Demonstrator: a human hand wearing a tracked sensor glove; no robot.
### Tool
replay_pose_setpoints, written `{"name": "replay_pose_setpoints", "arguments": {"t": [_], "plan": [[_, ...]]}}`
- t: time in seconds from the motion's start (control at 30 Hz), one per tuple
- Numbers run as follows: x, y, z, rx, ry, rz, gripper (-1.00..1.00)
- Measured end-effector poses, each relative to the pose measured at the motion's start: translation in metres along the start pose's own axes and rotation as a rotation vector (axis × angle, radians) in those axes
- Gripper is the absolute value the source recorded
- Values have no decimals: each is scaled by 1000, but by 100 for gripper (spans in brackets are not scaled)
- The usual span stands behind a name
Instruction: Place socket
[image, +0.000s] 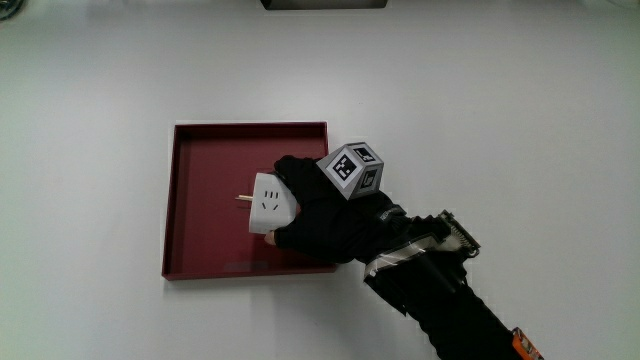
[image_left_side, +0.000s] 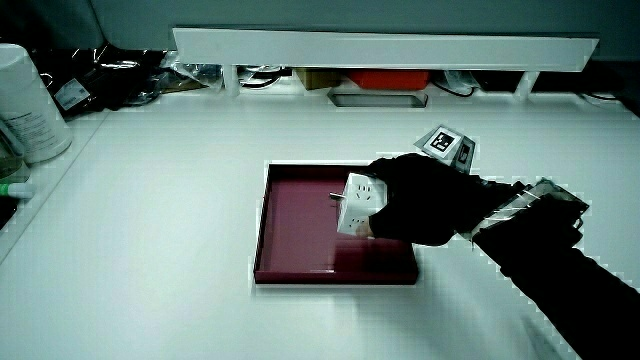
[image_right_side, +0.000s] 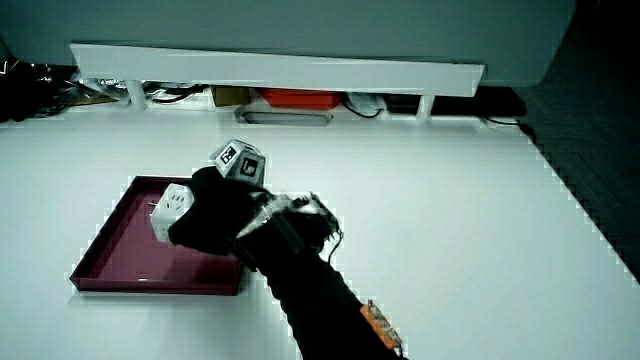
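Note:
A white socket (image: 268, 201) with brass prongs sticking out is held over the dark red tray (image: 205, 190). The gloved hand (image: 315, 208) is shut on the socket and hangs over the tray's edge nearest the forearm. The patterned cube (image: 353, 169) rides on the hand's back. In both side views the socket (image_left_side: 358, 202) (image_right_side: 173, 208) is gripped above the tray floor (image_left_side: 295, 225) (image_right_side: 120, 250); whether it touches the floor I cannot tell. The fingers cover part of the socket.
A low white partition (image_left_side: 380, 47) runs along the table's edge farthest from the person, with clutter under it (image_right_side: 295, 100). A white container (image_left_side: 25, 100) stands at the table's edge in a side view.

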Motion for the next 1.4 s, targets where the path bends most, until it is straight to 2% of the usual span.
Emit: {"name": "replay_pose_setpoints", "arguments": {"t": [0.1,0.17,0.2,0.23,0.27,0.3,0.43,0.5,0.57,0.67,0.8,0.93,1.23,1.27,1.4], "plan": [[4,6,-10,-31,20,-17,0],[9,8,-17,-27,-1,-30,0],[12,9,-19,-31,7,-43,0],[14,10,-22,-46,37,-33,0],[16,11,-24,-37,22,-51,0],[17,12,-26,-47,40,-54,0],[22,14,-34,-66,30,-80,0],[25,16,-39,-65,-9,-95,0],[26,16,-38,-66,16,-98,0],[29,18,-41,-74,-1,-123,0],[30,18,-40,-95,24,-136,0],[30,19,-42,-95,22,-142,0],[35,17,-44,-102,44,-133,-32],[36,17,-45,-114,47,-123,-36],[32,11,-40,-104,57,-93,-50]]}}
